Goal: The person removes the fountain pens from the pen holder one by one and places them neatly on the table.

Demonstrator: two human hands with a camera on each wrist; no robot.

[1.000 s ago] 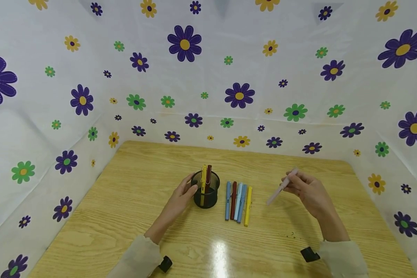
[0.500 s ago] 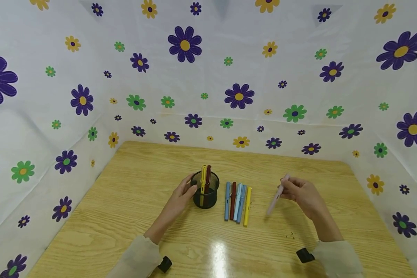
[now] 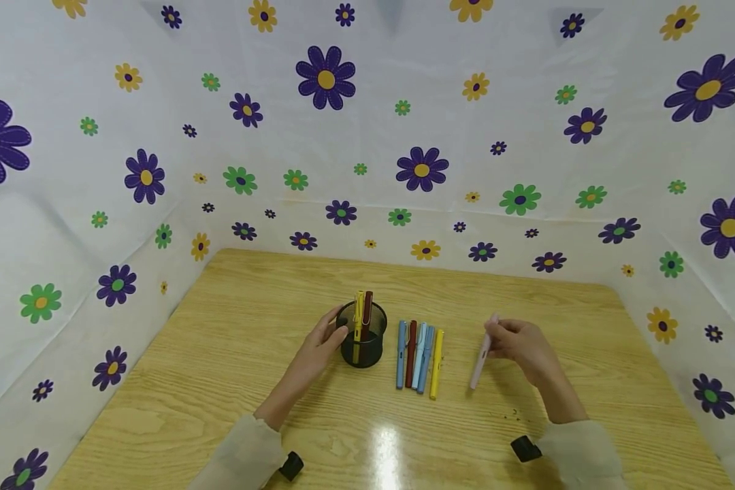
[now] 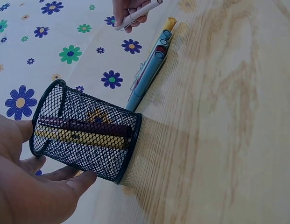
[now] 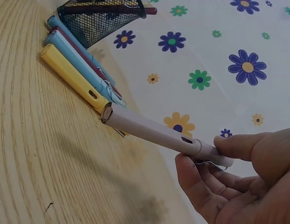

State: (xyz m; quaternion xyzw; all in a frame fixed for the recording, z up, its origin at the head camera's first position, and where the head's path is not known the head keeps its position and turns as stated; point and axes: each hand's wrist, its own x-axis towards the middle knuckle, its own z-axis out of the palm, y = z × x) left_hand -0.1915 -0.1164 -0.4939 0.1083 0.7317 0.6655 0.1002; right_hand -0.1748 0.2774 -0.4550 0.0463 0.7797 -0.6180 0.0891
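A black mesh pen cup (image 3: 372, 350) stands upright on the table, with a yellow pen (image 3: 358, 318) and a dark red pen (image 3: 367, 309) inside. My left hand (image 3: 314, 350) holds its left side, thumb at the near rim and fingers round the back. Between thumb and fingertips, my right hand (image 3: 523, 346) pinches a pale pink pen (image 5: 154, 132) near its clip end. That pen slants down, its other end low over the table; contact with the wood is unclear. Between cup and right hand lie a blue pen (image 3: 401, 361), a dark red pen (image 3: 411, 357) and a yellow pen (image 3: 437, 367).
A light blue pen (image 3: 419, 361) and another blue pen (image 3: 426, 364) lie within the same row. Dark crumbs (image 3: 514, 414) dot the wooden table (image 3: 233, 313) near the right wrist. A flowered white cloth (image 3: 367, 122) encloses the back and sides.
My right hand has moved left and slightly nearer, keeping its pinch on the pale pink pen, which has swung to a steeper angle. The left hand and pen cup have stayed put.
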